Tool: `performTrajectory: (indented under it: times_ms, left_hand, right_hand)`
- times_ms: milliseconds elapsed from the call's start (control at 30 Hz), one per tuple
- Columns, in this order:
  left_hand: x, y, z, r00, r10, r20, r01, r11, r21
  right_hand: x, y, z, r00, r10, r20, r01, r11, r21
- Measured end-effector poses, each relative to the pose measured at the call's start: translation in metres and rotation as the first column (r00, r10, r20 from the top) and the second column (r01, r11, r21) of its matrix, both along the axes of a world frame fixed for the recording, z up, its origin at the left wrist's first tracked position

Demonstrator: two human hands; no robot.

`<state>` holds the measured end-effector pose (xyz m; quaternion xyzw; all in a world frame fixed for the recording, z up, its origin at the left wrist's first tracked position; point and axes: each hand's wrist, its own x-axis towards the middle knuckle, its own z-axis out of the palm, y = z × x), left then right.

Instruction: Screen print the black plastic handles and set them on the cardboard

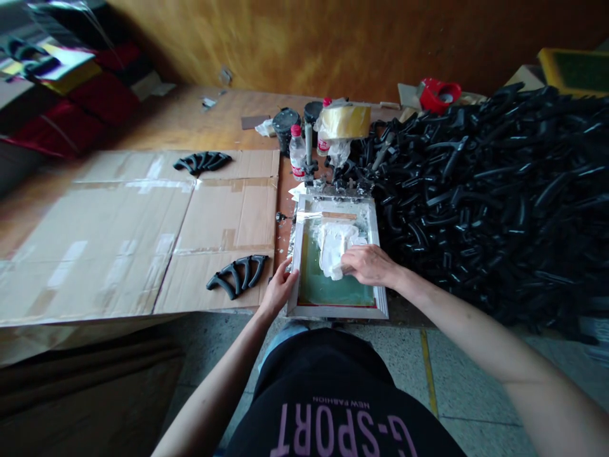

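Observation:
In front of me lies a screen-printing frame [301, 244] with a pale metal rim and green mesh. My left hand [280, 287] grips its left rim near the front corner. Closed fingers of my right hand [368, 263] press on the right edge of a crumpled white cloth [333, 247], which rests on the mesh; its exact material is hard to make out. A brown strip [339, 216] lies across the mesh behind the cloth. Metal clamp hardware [337, 188] stands at the frame's back edge.
Black curved plastic parts [457, 190] are heaped on the right. Flattened cardboard [118, 235] on the left bears two groups of similar parts, a near group [238, 274] and a far group [202, 162]. Behind the frame are a bottle [297, 155], a dark cup [285, 127] and a tape roll [347, 122].

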<state>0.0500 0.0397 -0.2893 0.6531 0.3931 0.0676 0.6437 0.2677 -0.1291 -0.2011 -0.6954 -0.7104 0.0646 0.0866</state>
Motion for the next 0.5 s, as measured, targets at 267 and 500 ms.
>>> performTrajectory:
  times_ms: [267,500]
  left_hand:
    - [-0.001,0.0,0.002,1.0,0.007,0.017,-0.006,0.999,-0.037]
    - [0.0,0.001,0.051,0.997,0.007,0.073,-0.001,0.996,-0.092]
  right_hand:
    - [-0.025,-0.014,-0.024,0.998,0.013,0.058,-0.02,0.993,0.114]
    - [0.035,0.048,0.022,0.917,-0.376,-0.131,0.395,0.9,0.184]
